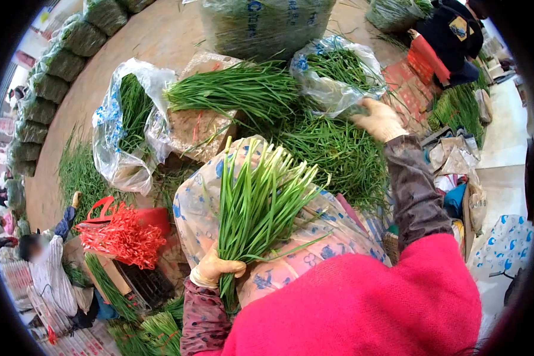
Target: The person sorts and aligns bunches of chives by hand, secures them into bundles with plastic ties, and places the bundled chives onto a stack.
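A thick bunch of long green leaves with pale cut ends, like garlic chives [258, 202], lies across my covered lap. My left hand [216, 265], in a pale glove, is closed round its lower, leafy part. My right hand [381, 120], gloved too, is stretched out to the far right, fingers somewhat apart, at the near edge of a clear plastic bag [323, 98] with more chives inside. Whether its fingertips touch the bag I cannot tell. Below that hand spreads a loose heap of chives [338, 157]. A patterned plastic sheet [199, 199] covers my lap.
Another bunch of chives [234, 89] rests on a wrapped box [199, 130], beside a second plastic bag [133, 163]. Red ties [121, 237] hang from a red container at left. A large filled sack [264, 29] stands ahead. Co-workers [47, 267] sit left and far right.
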{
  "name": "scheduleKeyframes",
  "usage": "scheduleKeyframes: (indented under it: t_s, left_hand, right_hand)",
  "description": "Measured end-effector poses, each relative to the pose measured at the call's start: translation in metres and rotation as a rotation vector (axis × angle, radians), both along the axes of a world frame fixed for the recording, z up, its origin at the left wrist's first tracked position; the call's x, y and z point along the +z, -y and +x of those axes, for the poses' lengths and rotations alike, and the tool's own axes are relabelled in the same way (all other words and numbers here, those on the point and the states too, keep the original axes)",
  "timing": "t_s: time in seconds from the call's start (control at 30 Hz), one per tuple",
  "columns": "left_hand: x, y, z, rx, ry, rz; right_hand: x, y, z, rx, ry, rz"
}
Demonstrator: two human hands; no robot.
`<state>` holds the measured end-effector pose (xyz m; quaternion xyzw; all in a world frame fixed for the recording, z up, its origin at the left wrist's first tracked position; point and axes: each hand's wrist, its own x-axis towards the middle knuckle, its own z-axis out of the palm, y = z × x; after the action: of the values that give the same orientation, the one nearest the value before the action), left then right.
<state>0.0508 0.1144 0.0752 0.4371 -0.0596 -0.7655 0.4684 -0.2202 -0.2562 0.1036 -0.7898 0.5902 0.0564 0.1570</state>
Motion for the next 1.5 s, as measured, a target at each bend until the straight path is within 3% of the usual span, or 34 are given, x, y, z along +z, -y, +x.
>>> scheduleKeyframes:
  t_s: [0.03,0.07,0.1,0.13,0.2,0.27,0.3,0.4,0.47,0.53,0.6,0.63,0.73,0.83,0.87,1.0,1.2,1.27,1.33,1.43,1.5]
  left_hand:
    - [-0.004,0.000,0.001,-0.011,0.000,0.009]
    - [-0.006,0.001,0.002,-0.030,-0.003,0.009]
    - [-0.007,0.004,0.003,-0.080,0.022,0.000]
    - [-0.008,0.007,0.003,-0.131,0.047,-0.010]
    - [-0.010,0.009,0.002,-0.177,0.068,-0.019]
    - [-0.005,0.008,0.001,-0.088,0.021,0.041]
    - [-0.003,0.005,0.000,-0.035,-0.009,0.057]
    - [-0.009,-0.006,-0.001,0.057,0.168,0.001]
    - [-0.010,-0.008,-0.001,0.118,0.145,-0.043]
    - [-0.017,-0.013,0.001,0.168,0.083,-0.020]
    - [-0.024,-0.014,0.005,0.186,0.065,-0.026]
    - [-0.030,-0.015,0.009,0.176,-0.008,-0.026]
    - [-0.027,-0.012,0.007,0.175,-0.063,-0.006]
    - [-0.022,-0.010,0.001,0.219,0.025,-0.018]
    - [-0.023,-0.013,0.001,0.240,0.016,-0.005]
    - [-0.028,-0.017,0.006,0.235,-0.060,-0.049]
    - [-0.033,0.001,0.001,0.143,0.038,-0.071]
    - [-0.029,0.004,-0.001,0.108,0.073,-0.056]
    - [-0.029,0.004,0.001,0.097,0.050,-0.055]
    - [-0.034,-0.007,0.007,0.172,0.015,-0.049]
    - [-0.034,-0.012,0.007,0.208,-0.004,-0.062]
  right_hand:
    - [0.006,-0.008,0.010,0.054,0.318,0.337]
    - [-0.015,-0.016,0.019,0.182,0.675,0.444]
    - [0.002,-0.033,0.039,0.169,0.811,0.749]
    - [-0.010,-0.040,0.054,0.347,0.854,0.830]
    - [-0.009,-0.063,0.091,0.685,0.802,0.703]
    - [0.020,-0.075,0.110,0.441,0.550,0.922]
    - [-0.015,-0.072,0.110,0.398,0.753,0.822]
    - [-0.024,-0.047,0.102,0.170,0.886,0.458]
    - [-0.011,-0.034,0.082,-0.089,0.916,0.415]
    - [-0.001,-0.027,0.060,-0.147,0.929,0.522]
    - [0.010,-0.042,0.047,0.032,0.924,0.468]
    - [0.007,-0.053,0.047,0.194,1.066,0.451]
    - [0.020,-0.086,0.060,0.680,0.586,-0.073]
    - [0.001,-0.110,0.077,0.706,0.341,-0.023]
    - [0.006,-0.112,0.086,0.760,0.088,-0.006]
    - [0.002,-0.096,0.073,0.851,0.438,-0.080]
    - [-0.006,-0.076,0.045,0.807,0.388,-0.040]
    - [-0.008,-0.072,0.035,0.775,0.345,0.018]
    - [-0.013,-0.065,0.028,0.734,0.476,-0.105]
    - [-0.018,-0.043,0.000,0.447,0.608,-0.224]
    - [-0.035,-0.016,-0.028,0.117,0.466,-0.286]
